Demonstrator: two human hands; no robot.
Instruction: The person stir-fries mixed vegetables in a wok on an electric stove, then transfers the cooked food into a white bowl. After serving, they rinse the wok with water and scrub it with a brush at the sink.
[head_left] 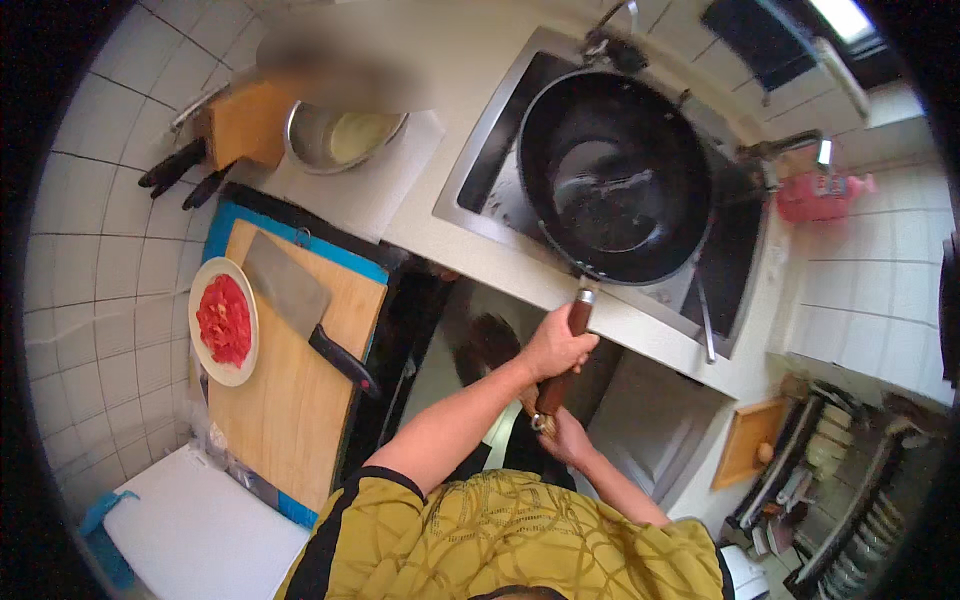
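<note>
A large black wok (560, 170) is held over the sink (478, 180), with wet shine on its inner bottom. Its long brown wooden handle (579, 318) points toward me. My left hand (558, 346) is closed around the handle partway along. Lower down, close to my body, my right hand (566, 437) wraps the handle's end, beside a metal hanging ring; some of its fingers are hidden behind the handle. The sink's basin lies mostly hidden under the wok.
On my left, a wooden cutting board (275, 410) holds a cleaver (288, 285) and a plate (240, 372) of sliced red food. A metal pot (298, 140) and knife block (243, 125) stand beyond. Faucets (790, 148) and a pink bottle (815, 198) flank the sink; an open dish rack (800, 470) is right.
</note>
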